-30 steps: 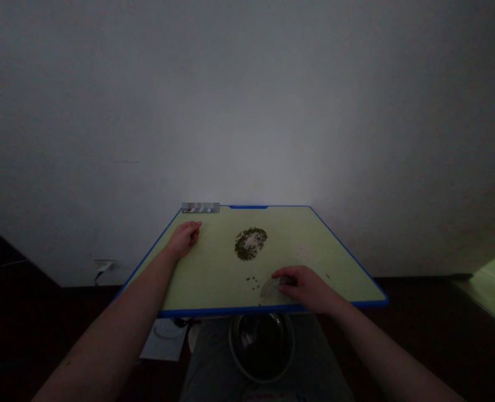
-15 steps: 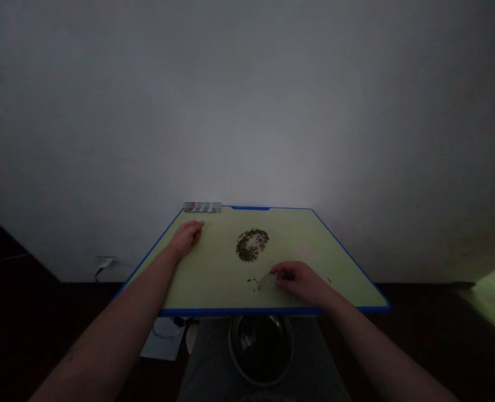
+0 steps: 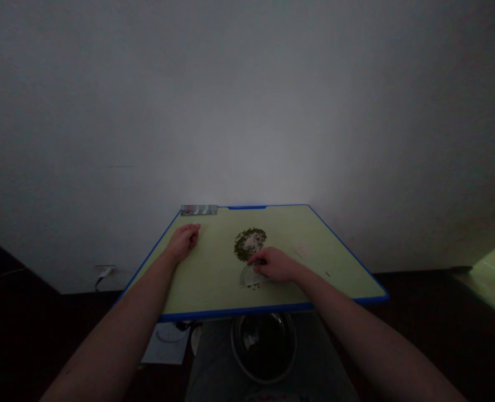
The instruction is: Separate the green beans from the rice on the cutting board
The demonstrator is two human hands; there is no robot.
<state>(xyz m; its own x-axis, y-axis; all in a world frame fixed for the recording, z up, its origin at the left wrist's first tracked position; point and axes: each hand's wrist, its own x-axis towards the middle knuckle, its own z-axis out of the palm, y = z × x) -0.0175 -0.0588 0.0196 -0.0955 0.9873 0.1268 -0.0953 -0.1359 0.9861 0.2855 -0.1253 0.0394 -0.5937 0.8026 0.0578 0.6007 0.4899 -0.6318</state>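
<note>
My right hand [image 3: 274, 265] pinches a clear half-round plastic protractor [image 3: 246, 276] by its upper edge, tilted over the table. Just beyond its fingertips lies a pile of small green beans [image 3: 242, 245], with white grains like rice [image 3: 253, 241] heaped in its middle. A few loose beans [image 3: 254, 287] are scattered at the protractor's lower edge, toward me. At the left, my left hand [image 3: 183, 241] rests on the tabletop, its fingers curled in and nothing visible in them.
The pale yellow-green table [image 3: 214, 290] has a blue rim and stands against a grey wall. A thin layer of white grains [image 3: 304, 250] and a small dark sliver [image 3: 328, 274] lie to the right. Below the near edge sits a shiny metal bowl [image 3: 264, 349]. A flat blurred object [image 3: 199, 210] lies far left.
My right hand has moved left and away from me, up to the pile's near edge. The protractor has turned to show its flat face. My left hand has stayed put.
</note>
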